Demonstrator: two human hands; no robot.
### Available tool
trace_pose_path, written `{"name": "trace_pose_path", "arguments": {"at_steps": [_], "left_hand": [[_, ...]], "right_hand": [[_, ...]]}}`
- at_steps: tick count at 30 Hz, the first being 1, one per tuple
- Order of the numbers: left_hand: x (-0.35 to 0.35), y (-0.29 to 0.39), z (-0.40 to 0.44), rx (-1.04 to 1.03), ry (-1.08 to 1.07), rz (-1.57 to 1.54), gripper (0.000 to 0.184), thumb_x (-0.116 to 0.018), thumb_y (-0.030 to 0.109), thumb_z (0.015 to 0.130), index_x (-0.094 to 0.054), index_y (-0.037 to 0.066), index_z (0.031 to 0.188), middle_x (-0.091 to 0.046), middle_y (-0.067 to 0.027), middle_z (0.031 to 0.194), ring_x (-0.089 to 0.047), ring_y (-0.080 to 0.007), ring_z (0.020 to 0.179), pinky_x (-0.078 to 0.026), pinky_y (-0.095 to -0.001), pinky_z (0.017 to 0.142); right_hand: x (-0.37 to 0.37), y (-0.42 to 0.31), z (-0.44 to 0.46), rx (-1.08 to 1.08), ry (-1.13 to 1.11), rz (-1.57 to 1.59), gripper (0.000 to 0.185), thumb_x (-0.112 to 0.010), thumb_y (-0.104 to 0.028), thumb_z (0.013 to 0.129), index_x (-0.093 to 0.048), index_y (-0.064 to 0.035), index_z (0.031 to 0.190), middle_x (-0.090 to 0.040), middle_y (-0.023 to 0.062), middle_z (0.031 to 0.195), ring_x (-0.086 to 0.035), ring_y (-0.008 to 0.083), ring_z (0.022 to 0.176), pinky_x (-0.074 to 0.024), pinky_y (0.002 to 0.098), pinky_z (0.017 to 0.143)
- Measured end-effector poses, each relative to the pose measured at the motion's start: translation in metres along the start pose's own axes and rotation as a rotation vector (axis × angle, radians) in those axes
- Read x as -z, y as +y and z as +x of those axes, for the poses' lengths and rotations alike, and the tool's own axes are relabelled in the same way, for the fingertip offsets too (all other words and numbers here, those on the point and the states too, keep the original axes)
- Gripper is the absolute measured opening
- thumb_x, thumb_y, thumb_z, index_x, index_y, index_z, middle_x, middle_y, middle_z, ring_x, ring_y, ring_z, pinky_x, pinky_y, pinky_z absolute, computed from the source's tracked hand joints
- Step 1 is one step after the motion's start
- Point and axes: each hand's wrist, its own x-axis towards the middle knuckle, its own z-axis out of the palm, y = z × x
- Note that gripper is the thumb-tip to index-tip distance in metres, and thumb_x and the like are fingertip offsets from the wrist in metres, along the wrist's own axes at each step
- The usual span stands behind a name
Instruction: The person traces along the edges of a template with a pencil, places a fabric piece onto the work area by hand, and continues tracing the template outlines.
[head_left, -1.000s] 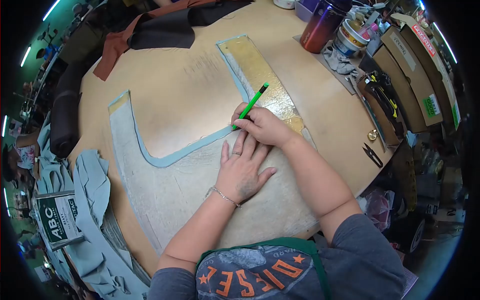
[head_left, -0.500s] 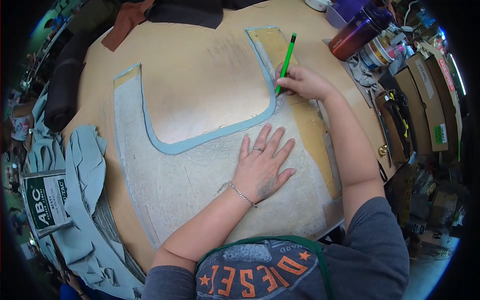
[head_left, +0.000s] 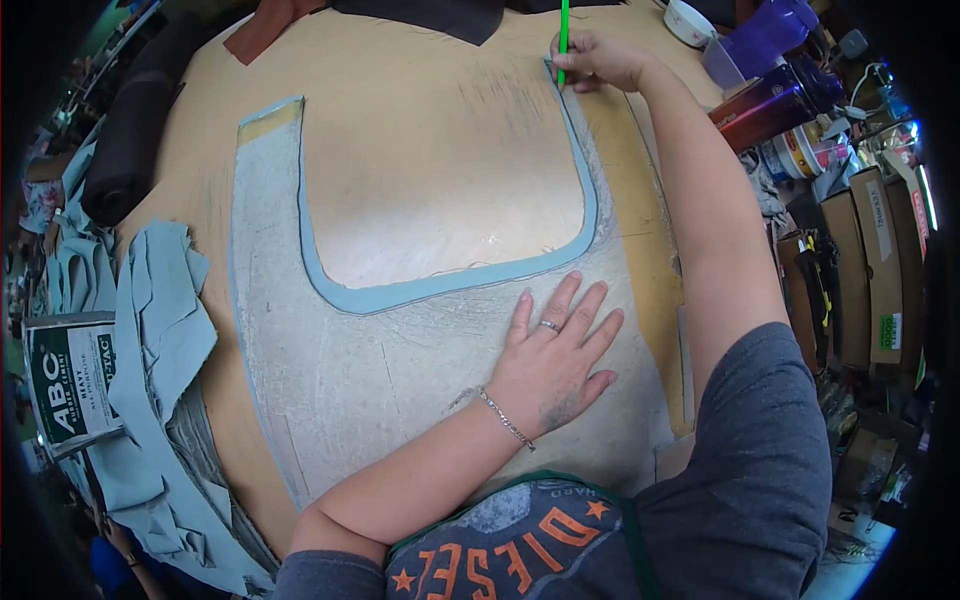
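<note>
A large grey-white U-shaped template (head_left: 420, 370), scuffed and with tan strips, lies flat on the table. Light blue material (head_left: 460, 282) shows along its inner curved edge. My left hand (head_left: 560, 360) rests palm down on the template, fingers spread, below the curve. At the far upper tip of the right prong, my right hand (head_left: 600, 62) pinches a green pencil (head_left: 564, 25). The pencil stands nearly upright with its point down at the prong's inner edge; its top is cut off by the frame.
Blue-grey fabric pieces (head_left: 165, 310) and an ABC rubber cement can (head_left: 75, 380) are at the left. A dark roll (head_left: 130, 145) lies behind them. Right of my arm stand a purple-red bottle (head_left: 775, 105), a white bowl (head_left: 688, 22) and cardboard boxes (head_left: 870, 260).
My right hand has moved with the pencil away from me, up along the right prong's inner edge to its tip. My left hand stays flat on the template. The view has shifted slightly.
</note>
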Motion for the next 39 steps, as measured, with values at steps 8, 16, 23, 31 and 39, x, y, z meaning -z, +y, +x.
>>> {"name": "trace_pose_path", "arguments": {"at_steps": [8,16,23,31,39], "left_hand": [[-0.001,-0.001,0.0,0.002,0.001,-0.012,0.053,-0.052,0.043,0.076,-0.041,0.022,0.124,-0.029,-0.005,0.134,-0.019,-0.0243,0.128,-0.022,-0.054,0.096],[-0.002,0.0,-0.002,-0.005,-0.003,-0.017,0.052,-0.05,0.043,0.078,-0.039,0.021,0.125,-0.027,-0.0057,0.135,-0.018,-0.0249,0.128,-0.019,-0.0544,0.097],[-0.003,-0.002,-0.002,0.002,-0.007,-0.039,0.053,-0.048,0.045,0.078,-0.038,0.021,0.125,-0.029,-0.0081,0.133,-0.02,-0.0259,0.127,-0.017,-0.055,0.098],[-0.003,-0.002,-0.001,-0.002,-0.026,-0.034,0.053,-0.048,0.045,0.079,-0.038,0.021,0.125,-0.029,-0.0076,0.133,-0.018,-0.026,0.128,-0.018,-0.0547,0.098],[-0.002,-0.001,-0.003,-0.009,0.002,-0.014,0.054,-0.05,0.043,0.078,-0.039,0.021,0.125,-0.028,-0.0064,0.135,-0.017,-0.0252,0.129,-0.02,-0.0543,0.097]], "right_hand": [[-0.03,0.017,-0.008,0.32,0.553,0.274,0.027,-0.053,-0.024,0.086,-0.049,-0.0017,0.101,-0.058,0.0069,0.089,-0.057,0.0125,0.081,-0.0465,0.0236,0.07],[-0.127,0.014,-0.165,0.158,0.335,0.453,0.019,-0.056,-0.015,0.083,-0.048,-0.0012,0.094,-0.058,0.0062,0.079,-0.058,0.0114,0.07,-0.046,0.0219,0.061],[-0.175,-0.006,-0.161,0.245,0.225,0.41,0.015,-0.059,-0.009,0.08,-0.05,0.0002,0.086,-0.058,0.0061,0.077,-0.058,0.012,0.074,-0.0466,0.0243,0.065],[-0.165,-0.008,-0.173,0.312,0.271,0.033,0.017,-0.059,-0.012,0.08,-0.05,0.0002,0.088,-0.057,0.0067,0.079,-0.057,0.0127,0.075,-0.0461,0.0269,0.067],[-0.068,0.024,-0.128,0.159,0.123,0.003,0.013,-0.054,-0.011,0.084,-0.046,-0.0051,0.092,-0.053,0.002,0.079,-0.052,0.0096,0.076,-0.0437,0.0231,0.07]]}}
